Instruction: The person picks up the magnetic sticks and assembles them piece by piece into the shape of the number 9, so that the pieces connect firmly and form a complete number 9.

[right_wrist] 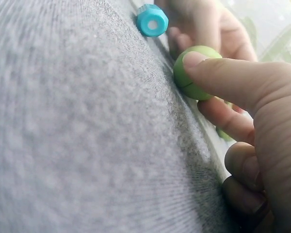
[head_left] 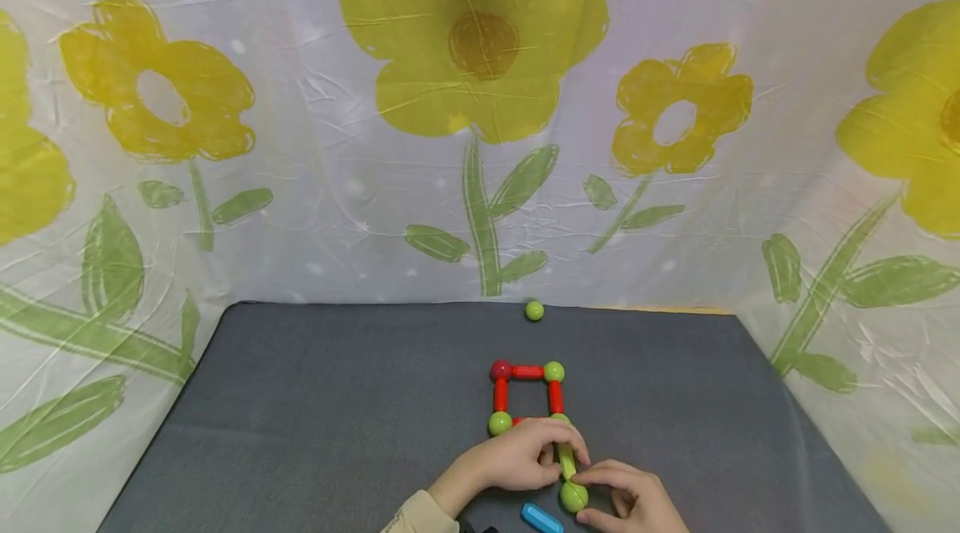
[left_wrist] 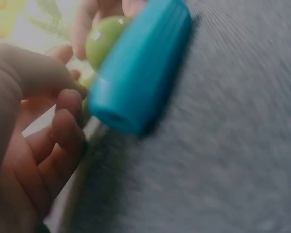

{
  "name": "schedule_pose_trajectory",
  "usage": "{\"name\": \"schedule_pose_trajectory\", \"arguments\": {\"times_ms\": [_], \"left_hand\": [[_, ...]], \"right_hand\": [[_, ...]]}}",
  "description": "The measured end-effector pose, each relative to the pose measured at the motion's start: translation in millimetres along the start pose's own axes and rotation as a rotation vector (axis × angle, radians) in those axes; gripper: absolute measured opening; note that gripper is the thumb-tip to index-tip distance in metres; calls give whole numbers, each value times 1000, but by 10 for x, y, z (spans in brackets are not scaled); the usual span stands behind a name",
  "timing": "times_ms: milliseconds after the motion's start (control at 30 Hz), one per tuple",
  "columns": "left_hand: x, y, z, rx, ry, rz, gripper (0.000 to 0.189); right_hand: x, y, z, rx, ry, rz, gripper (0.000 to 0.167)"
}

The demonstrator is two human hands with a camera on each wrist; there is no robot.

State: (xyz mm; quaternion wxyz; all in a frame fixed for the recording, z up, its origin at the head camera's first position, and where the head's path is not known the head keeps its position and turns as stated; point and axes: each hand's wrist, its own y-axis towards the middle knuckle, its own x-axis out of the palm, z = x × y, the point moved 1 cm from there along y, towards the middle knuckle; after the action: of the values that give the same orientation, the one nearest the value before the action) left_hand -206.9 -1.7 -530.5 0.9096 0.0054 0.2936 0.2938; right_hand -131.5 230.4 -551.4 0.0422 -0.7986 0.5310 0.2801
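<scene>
My left hand (head_left: 528,454) pinches a short yellow-green rod (head_left: 566,461) at the near right corner of a square of red rods and balls. At the rod's near end sits a green ball (head_left: 573,498), which my right hand (head_left: 633,493) holds between thumb and fingers. The right wrist view shows the thumb lying over this green ball (right_wrist: 185,80). The square has a dark red ball (head_left: 500,370) at its far left corner and green balls at the others. Its near red rod and near right ball are partly hidden by my left hand.
A blue rod (head_left: 542,518) lies on the dark grey table (head_left: 337,416) just nearer than my left hand. One loose green ball (head_left: 534,310) rests by the table's back edge. A curtain with yellow flowers (head_left: 300,99) hangs behind and at both sides.
</scene>
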Motion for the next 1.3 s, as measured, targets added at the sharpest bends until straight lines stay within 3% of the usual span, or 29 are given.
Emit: {"name": "schedule_pose_trajectory", "arguments": {"times_ms": [133,267,367,467,567,667,833,967,1300], "left_hand": [[-141,-34,146,-58,5,43,33],[-464,-165,206,-136,75,156,29],[-691,-345,80,-231,176,287,54],[-792,-526,-174,-342,221,346,87],[-787,-644,-400,-400,163,322,106],[-749,-677,-509,-397,131,268,115],[-707,-640,-522,-385,226,216,121],[-699,-615,-515,-391,265,223,118],[-698,-634,-524,-404,280,232,119]], "right_hand": [[13,-3,-7,-3,4,3,31],[10,5,-40,73,19,-25,29],[-2,13,-57,116,21,-47,29],[-17,15,-61,130,16,-59,30],[-26,12,-59,144,11,-64,31],[-28,8,-59,164,14,-70,31],[-35,6,-64,174,9,-70,31],[-42,7,-70,171,1,-65,31],[-3,35,-109,159,-51,-52,35]]}}
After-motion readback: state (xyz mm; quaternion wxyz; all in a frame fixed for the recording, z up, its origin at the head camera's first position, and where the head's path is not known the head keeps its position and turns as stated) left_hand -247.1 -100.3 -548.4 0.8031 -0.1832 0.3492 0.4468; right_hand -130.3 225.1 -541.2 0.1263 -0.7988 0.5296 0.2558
